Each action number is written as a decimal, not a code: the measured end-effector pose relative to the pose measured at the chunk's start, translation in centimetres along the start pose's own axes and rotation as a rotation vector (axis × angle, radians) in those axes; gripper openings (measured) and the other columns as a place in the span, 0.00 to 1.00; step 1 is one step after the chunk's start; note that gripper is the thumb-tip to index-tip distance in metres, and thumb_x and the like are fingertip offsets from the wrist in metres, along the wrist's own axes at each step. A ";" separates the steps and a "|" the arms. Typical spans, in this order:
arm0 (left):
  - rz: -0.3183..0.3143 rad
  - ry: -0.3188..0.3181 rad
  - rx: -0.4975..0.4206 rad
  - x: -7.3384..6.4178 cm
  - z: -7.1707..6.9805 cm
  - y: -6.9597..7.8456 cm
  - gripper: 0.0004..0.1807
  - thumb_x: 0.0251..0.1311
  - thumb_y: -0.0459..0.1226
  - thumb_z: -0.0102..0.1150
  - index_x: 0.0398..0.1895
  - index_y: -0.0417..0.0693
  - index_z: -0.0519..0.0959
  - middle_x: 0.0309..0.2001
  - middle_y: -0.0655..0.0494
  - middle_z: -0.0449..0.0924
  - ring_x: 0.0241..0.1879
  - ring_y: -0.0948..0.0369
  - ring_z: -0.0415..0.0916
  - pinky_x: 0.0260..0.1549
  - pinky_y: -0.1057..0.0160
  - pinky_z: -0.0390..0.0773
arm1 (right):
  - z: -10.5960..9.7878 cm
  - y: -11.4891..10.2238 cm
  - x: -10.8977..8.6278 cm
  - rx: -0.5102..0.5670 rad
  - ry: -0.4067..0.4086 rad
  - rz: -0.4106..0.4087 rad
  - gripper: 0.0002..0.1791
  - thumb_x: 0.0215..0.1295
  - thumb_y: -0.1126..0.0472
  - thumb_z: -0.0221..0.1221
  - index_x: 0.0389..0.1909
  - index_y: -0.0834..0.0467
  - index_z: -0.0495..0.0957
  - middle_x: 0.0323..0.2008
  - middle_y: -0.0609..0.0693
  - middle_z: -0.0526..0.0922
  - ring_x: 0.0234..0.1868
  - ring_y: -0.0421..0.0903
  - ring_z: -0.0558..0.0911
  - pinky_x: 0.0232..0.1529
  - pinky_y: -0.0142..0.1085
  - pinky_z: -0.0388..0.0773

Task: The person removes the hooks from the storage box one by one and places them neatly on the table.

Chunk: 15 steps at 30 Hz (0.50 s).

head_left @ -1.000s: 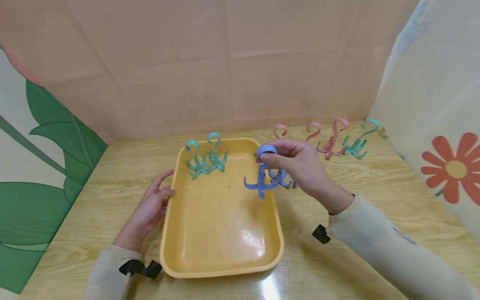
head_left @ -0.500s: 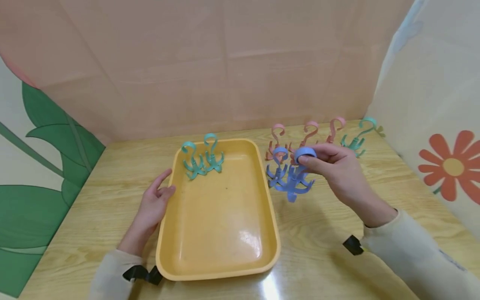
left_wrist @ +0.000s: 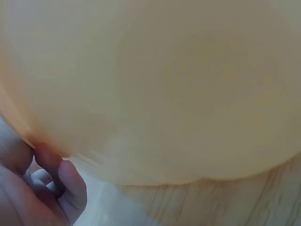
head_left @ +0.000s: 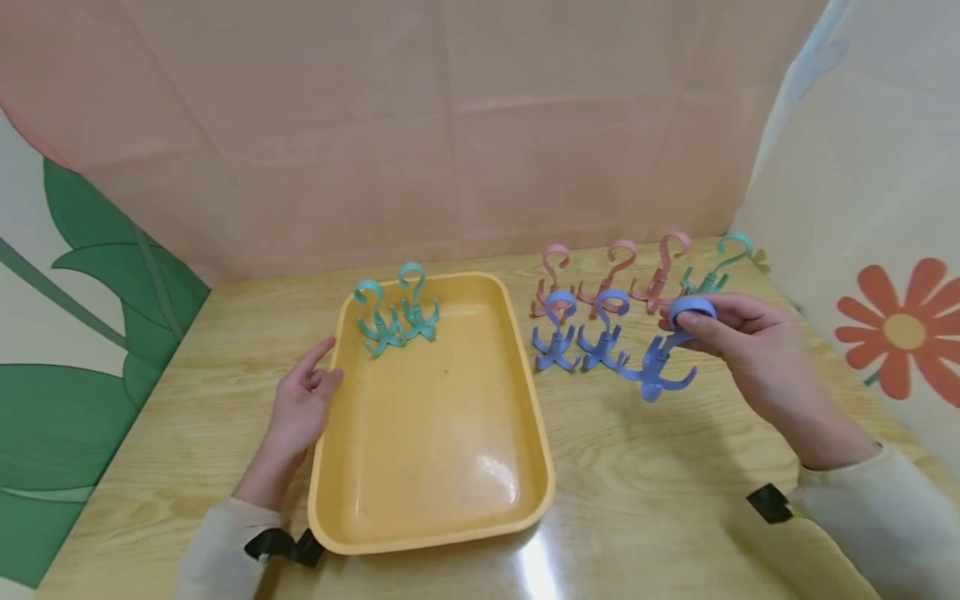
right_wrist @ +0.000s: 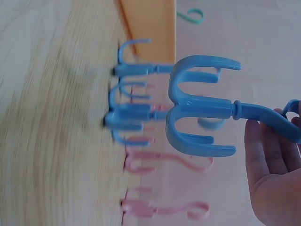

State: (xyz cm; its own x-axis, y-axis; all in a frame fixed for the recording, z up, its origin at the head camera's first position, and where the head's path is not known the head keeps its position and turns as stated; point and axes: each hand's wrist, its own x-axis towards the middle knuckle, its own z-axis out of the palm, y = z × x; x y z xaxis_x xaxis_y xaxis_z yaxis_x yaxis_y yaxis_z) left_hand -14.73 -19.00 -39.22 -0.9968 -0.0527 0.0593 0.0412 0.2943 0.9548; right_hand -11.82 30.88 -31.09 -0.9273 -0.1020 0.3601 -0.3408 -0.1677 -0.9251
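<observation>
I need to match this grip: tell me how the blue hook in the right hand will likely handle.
The held blue hook is probably stiff: its prongs jut out without sagging. It seems light, since the right hand grips only its curled top. Set down, it might tip if nudged, as that curl sits high above the prongs.

"What's the right hand (right_wrist: 275, 181) holding, lower right?"
"A blue hook (right_wrist: 207, 107), near its curled end; the prongs sit mid-frame."
"And behind?"
"Two more blue hooks (right_wrist: 131, 113) left of centre, pink hooks (right_wrist: 140, 208) below them, an orange tray (right_wrist: 153, 23) at the top."
</observation>
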 end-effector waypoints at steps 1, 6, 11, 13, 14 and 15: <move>-0.001 -0.001 0.000 0.0 -0.1 0.0 0.29 0.73 0.32 0.52 0.75 0.46 0.64 0.17 0.64 0.59 0.13 0.70 0.54 0.11 0.72 0.55 | -0.4 0.0 0.0 -0.002 0.010 0.000 0.11 0.70 0.79 0.53 0.49 0.78 0.78 0.43 0.57 0.88 0.44 0.48 0.87 0.43 0.37 0.84; 0.010 -0.006 -0.001 0.1 -0.6 0.0 0.28 0.74 0.33 0.52 0.76 0.47 0.64 0.16 0.64 0.58 0.13 0.70 0.53 0.10 0.72 0.54 | -2.2 0.4 0.1 -0.023 0.054 0.026 0.11 0.69 0.78 0.55 0.49 0.77 0.78 0.42 0.57 0.88 0.43 0.47 0.87 0.43 0.37 0.84; 0.006 -0.018 -0.028 0.1 -0.7 0.0 0.28 0.74 0.33 0.52 0.76 0.47 0.64 0.16 0.64 0.59 0.13 0.70 0.54 0.10 0.72 0.56 | -3.6 1.0 0.1 -0.053 0.110 0.065 0.12 0.68 0.76 0.58 0.50 0.75 0.79 0.42 0.56 0.88 0.42 0.47 0.87 0.43 0.36 0.84; -0.005 -0.019 -0.043 0.1 -0.6 -0.1 0.28 0.74 0.33 0.52 0.76 0.48 0.64 0.16 0.64 0.60 0.13 0.70 0.55 0.10 0.72 0.57 | -4.1 1.3 0.2 -0.067 0.136 0.078 0.11 0.67 0.75 0.59 0.49 0.73 0.80 0.41 0.55 0.89 0.41 0.46 0.88 0.42 0.35 0.84; -0.012 -0.021 -0.049 0.1 -0.6 -0.2 0.29 0.74 0.33 0.52 0.76 0.48 0.63 0.16 0.64 0.60 0.13 0.70 0.56 0.10 0.72 0.58 | -4.3 1.4 0.3 -0.070 0.147 0.082 0.11 0.67 0.75 0.60 0.49 0.73 0.81 0.40 0.54 0.89 0.40 0.45 0.88 0.42 0.35 0.84; -0.018 -0.021 -0.053 0.2 -0.5 -0.2 0.29 0.74 0.33 0.52 0.76 0.49 0.63 0.16 0.64 0.61 0.13 0.70 0.56 0.10 0.72 0.59 | -4.4 1.5 0.4 -0.078 0.155 0.089 0.11 0.67 0.74 0.61 0.48 0.72 0.81 0.40 0.54 0.89 0.40 0.45 0.88 0.42 0.35 0.84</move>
State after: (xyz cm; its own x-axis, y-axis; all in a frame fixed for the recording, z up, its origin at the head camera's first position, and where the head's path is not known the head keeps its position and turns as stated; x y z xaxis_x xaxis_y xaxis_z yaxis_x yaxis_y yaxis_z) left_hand -14.86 -19.56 -39.27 -0.9986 -0.0372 0.0365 0.0264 0.2426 0.9698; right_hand -13.42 34.92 -32.85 -0.9651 0.0398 0.2588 -0.2614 -0.0880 -0.9612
